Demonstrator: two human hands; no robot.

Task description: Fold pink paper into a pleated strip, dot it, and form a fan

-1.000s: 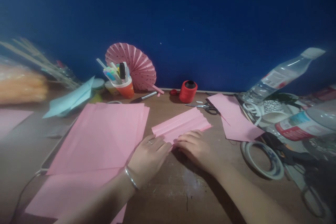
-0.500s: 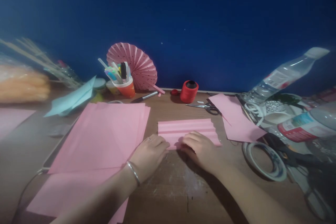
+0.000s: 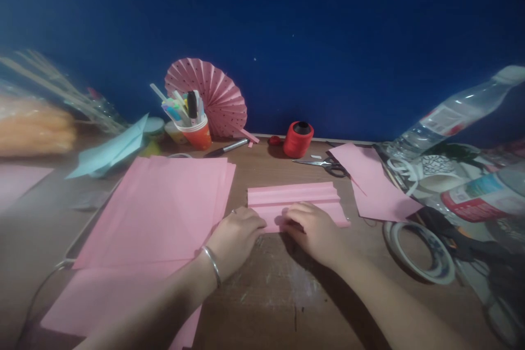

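Observation:
A pink sheet with several crosswise pleats lies on the brown table in front of me. My left hand, with a ring and a silver bangle, has its bent fingers closed on the sheet's near left corner. My right hand is curled over the near edge, right of the middle, its thumb and fingers pinching the paper. Both hands' fingertips are partly hidden. Left of them is a stack of flat pink sheets, which my left forearm crosses.
A pleated pink fan stands behind a cup of pens. Further along are a red thread spool, scissors and cut pink paper. A tape roll and plastic bottles crowd the right.
The view has shifted slightly. Both hands remain at the near edge of the pleated sheet, and the pleats nearest the fingers look flatter than before.

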